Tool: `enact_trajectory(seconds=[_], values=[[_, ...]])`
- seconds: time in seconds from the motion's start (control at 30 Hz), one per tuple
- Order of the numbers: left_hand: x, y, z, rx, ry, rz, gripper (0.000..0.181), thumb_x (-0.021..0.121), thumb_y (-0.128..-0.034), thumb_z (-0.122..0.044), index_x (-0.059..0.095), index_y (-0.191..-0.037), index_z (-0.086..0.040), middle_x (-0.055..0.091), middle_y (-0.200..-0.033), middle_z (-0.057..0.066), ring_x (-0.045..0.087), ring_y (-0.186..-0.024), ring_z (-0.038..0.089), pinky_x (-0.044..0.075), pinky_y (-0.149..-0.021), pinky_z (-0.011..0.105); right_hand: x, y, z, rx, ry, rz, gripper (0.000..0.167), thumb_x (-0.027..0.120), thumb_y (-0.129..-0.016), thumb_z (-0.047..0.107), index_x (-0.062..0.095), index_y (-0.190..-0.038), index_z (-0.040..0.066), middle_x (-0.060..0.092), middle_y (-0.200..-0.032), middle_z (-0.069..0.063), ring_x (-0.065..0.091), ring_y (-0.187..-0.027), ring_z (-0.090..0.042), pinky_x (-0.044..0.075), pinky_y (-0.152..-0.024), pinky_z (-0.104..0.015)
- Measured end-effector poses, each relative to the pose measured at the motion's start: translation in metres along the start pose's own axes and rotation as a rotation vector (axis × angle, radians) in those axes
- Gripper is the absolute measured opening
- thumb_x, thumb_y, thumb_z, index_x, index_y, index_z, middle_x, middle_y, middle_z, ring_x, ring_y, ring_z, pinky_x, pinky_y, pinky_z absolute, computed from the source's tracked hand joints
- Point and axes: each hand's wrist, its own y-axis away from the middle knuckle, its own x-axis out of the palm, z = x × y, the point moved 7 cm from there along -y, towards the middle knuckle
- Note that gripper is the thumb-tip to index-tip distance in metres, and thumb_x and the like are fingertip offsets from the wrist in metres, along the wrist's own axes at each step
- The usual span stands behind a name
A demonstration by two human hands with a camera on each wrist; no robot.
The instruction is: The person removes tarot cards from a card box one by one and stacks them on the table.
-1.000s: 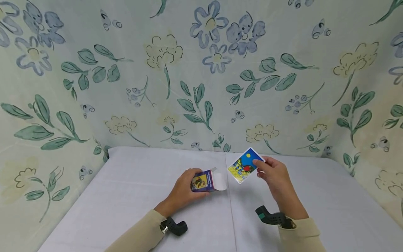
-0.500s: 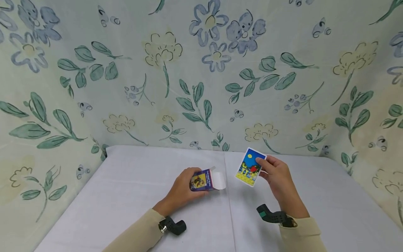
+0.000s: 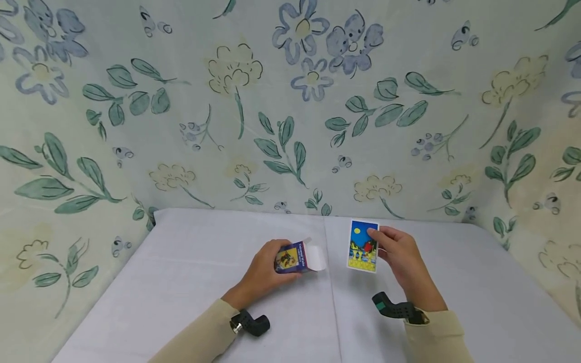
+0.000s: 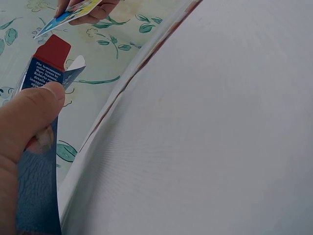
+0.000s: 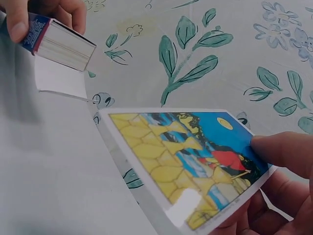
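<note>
My left hand (image 3: 257, 277) grips a small blue tarot card box (image 3: 287, 259) above the white table. Its end flap (image 5: 58, 78) stands open, and the edges of a stack of cards (image 5: 67, 48) show inside in the right wrist view. To the right, my right hand (image 3: 404, 259) pinches a tarot card (image 3: 363, 246) by its right edge, thumb on the picture. The card is nearly upright in the head view, apart from the box. Blue sky, a yellow disc, a red figure and yellow cups are printed on it. Whether another card lies behind it, I cannot tell.
A white cloth with a centre crease covers the table (image 3: 181, 262). Behind it hangs a flower-patterned cloth (image 3: 290, 126), which also runs along both sides. Black camera mounts (image 3: 250, 322) sit on both wrists.
The card has turned from a slanted position to nearly upright, and my right hand has shifted slightly right. My left hand and the box have stayed almost still.
</note>
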Motion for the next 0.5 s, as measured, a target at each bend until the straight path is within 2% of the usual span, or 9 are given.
enact_trajectory(seconds=[0.1,0.3,0.5], values=[[-0.0017,-0.0013,0.0001,-0.008,-0.011,-0.006,0.076,0.084,-0.0713,-0.043,0.05,-0.132,-0.012,0.056,-0.123,-0.005,0.05,-0.104,0.008,0.047,-0.09,0.033,0.0005,-0.0025,-0.0007,0.001,0.007,0.007,0.063,0.062,-0.09,0.048,0.053,-0.134,0.003,0.056,-0.125,-0.014,0.055,-0.107,-0.026,0.045,-0.098,-0.032],[0.0002,0.0007,0.0019,-0.01,-0.016,-0.004,0.075,0.084,-0.0711,-0.044,0.05,-0.131,-0.014,0.056,-0.123,-0.005,0.05,-0.104,0.007,0.047,-0.09,0.033,-0.0025,-0.0035,-0.0054,0.007,0.014,-0.014,0.06,0.064,-0.09,0.046,0.055,-0.131,0.004,0.06,-0.12,-0.014,0.059,-0.1,-0.026,0.05,-0.087,-0.025],[0.0006,-0.0002,0.0023,-0.016,-0.014,-0.008,0.075,0.083,-0.0713,-0.046,0.049,-0.132,-0.017,0.055,-0.123,-0.007,0.05,-0.104,0.007,0.047,-0.09,0.033,-0.0058,-0.006,-0.0067,0.008,0.031,-0.022,0.057,0.062,-0.092,0.044,0.055,-0.132,0.003,0.061,-0.119,-0.015,0.059,-0.101,-0.026,0.051,-0.086,-0.026]])
